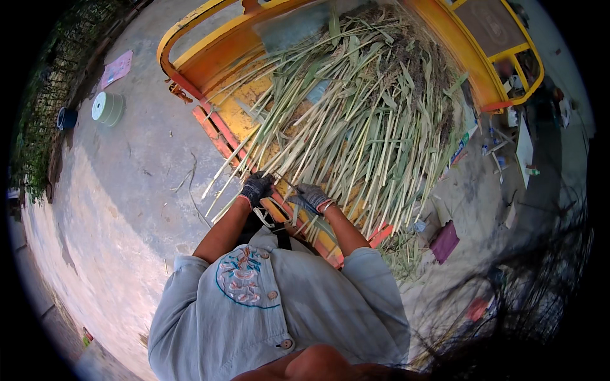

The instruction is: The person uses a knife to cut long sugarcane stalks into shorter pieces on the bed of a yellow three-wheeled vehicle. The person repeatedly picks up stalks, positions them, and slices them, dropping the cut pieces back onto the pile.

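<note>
A big heap of long green and pale cane stalks (356,108) lies in the bed of a yellow and orange cart (216,54). My left hand (257,187), in a dark glove, grips the cut ends of some stalks at the cart's near edge. My right hand (311,195), also gloved, closes on stalk ends just beside it. Both forearms reach up from my grey shirt. The stalks fan away from my hands toward the far end of the cart.
Concrete ground lies to the left with a green tape roll (107,108), a pink sheet (116,68) and a blue pot (66,118). On the right stand a purple box (444,242), bottles and clutter (502,149). Loose stalks (400,254) lie below the cart edge.
</note>
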